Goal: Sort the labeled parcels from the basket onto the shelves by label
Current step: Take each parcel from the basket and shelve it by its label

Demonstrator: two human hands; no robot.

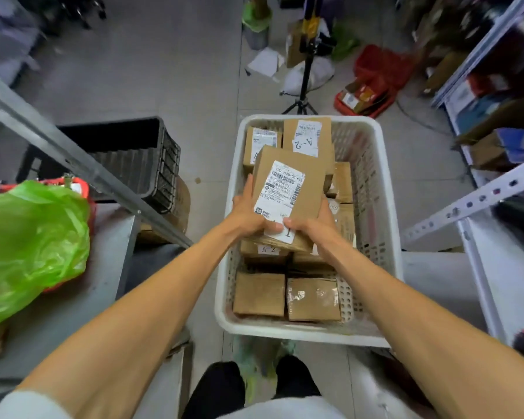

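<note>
Over the white basket (309, 331), the left hand (248, 213) and right hand (312, 226) grip the tilted parcel (288, 189) by its near end, fingers (248, 189) curled round both edges; thumbs should slide off the handwritten tag (287, 234) so it reads fully.

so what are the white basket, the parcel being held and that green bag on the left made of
basket: likely moulded plastic, matte white, given the perforated lattice walls and thick rim.
parcel: brown cardboard, matte, with a white paper label stuck on.
green bag: probably thin plastic film, glossy and translucent, crumpled with shiny creases.
</note>
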